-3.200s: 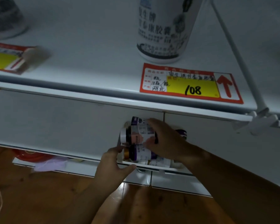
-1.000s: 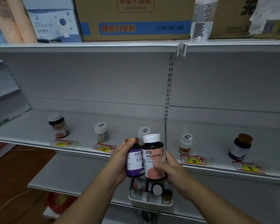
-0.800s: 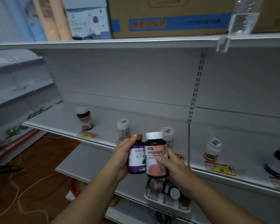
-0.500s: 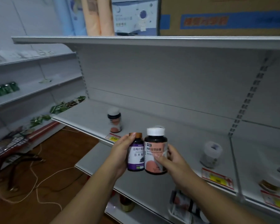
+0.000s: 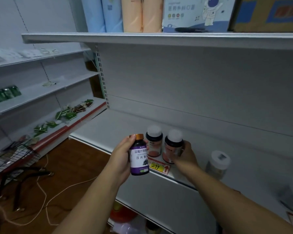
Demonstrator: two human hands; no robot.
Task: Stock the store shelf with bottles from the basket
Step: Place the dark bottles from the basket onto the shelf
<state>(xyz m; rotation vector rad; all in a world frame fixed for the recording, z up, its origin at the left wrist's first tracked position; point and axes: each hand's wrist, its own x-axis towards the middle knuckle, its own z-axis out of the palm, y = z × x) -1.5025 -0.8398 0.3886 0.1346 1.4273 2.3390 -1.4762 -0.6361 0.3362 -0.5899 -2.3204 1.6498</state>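
The pink-labelled bottle [image 5: 173,147], which half a second ago was held up in front of the shelf next to the purple one, is now brought down to the shelf [image 5: 118,125] and is set just beside a matching bottle [image 5: 154,142] already standing there, behind the yellow price tag [image 5: 157,166]. It is still gripped by the right hand [image 5: 184,155], whose fingers are curled round its far side; whether its base is fully seated cannot be told. The purple-labelled bottle [image 5: 139,155] is held upright in the left hand [image 5: 121,160], fingers wrapped round its body, out in front of the shelf edge. The view has also swung leftward along the aisle. By this reading, one bottle is nearly stocked and only needs releasing, while the purple one still awaits a place. The basket is not identifiable in this view.
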